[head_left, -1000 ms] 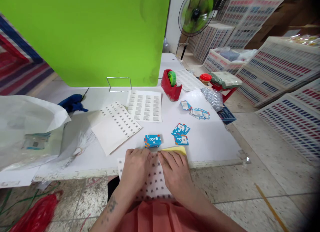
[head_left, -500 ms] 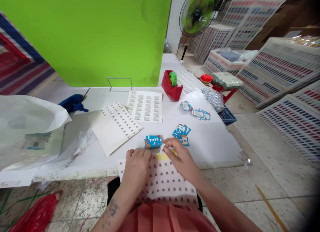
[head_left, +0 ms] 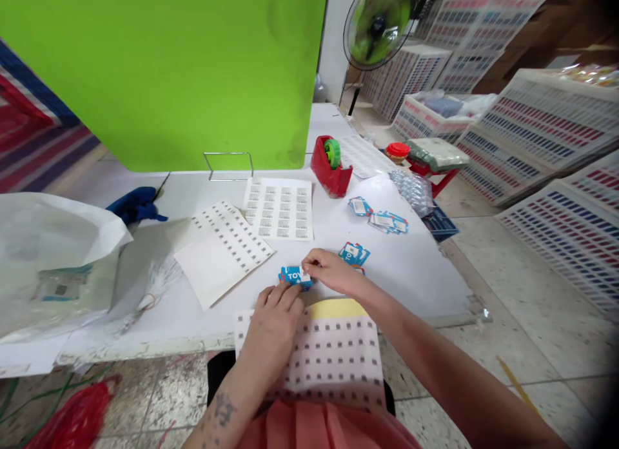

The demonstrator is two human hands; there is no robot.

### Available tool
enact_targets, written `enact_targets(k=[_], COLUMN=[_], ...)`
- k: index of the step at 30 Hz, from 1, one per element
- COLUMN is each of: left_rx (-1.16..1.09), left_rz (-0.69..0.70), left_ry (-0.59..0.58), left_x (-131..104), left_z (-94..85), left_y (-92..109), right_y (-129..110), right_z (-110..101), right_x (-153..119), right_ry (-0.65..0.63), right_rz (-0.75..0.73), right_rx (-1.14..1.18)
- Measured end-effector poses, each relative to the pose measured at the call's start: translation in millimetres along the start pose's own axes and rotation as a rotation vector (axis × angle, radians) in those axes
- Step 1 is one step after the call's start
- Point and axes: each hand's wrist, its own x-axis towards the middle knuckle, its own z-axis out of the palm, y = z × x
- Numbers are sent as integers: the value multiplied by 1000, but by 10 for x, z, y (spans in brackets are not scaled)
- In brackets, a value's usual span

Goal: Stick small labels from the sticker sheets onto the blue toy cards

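White sticker (head_left: 304, 277) is pinched by the right hand (head_left: 333, 270), thumb and fingertips brought together, at the right end of the blue card stack (head_left: 291, 277) on the desk (head_left: 411, 278); whether it is already stuck cannot be told. The near edge of the stack is touched by the left hand (head_left: 275, 323), whose grip is not clearly shown. Half a second ago, the sticker was held near the yellow strip (head_left: 333, 308) of the sticker sheet (head_left: 333, 352); now it has been carried forward, so attention seems passed from sheet to card. Farther right, fanned cards (head_left: 354, 252) are partly hidden.
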Motion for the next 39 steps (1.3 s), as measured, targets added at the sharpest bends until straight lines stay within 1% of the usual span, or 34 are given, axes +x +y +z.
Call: enact_targets(k=[6, 15, 22, 29, 31, 36, 39], left_rx=[41, 71, 82, 82, 84, 99, 99], left_rz=[12, -3, -4, -3, -6, -2, 3], left_ry=[17, 31, 32, 6, 11, 50, 79], left_x=[17, 29, 47, 88, 84, 22, -22], left_z=[18, -5, -4, -28, -29, -41, -54], left_y=[8, 39, 40, 34, 35, 59, 80], right_y=[21, 5, 45, 25, 11, -49, -78], right_z=[36, 49, 77, 75, 75, 71, 62], right_x=[6, 10, 22, -3, -44, -184, -226], right_ry=[49, 80, 99, 110, 136, 266, 314], right_rz=[-23, -38, -64, -84, -112, -239, -271], right_rx=[-99, -126, -136, -140, -149, -215, -215])
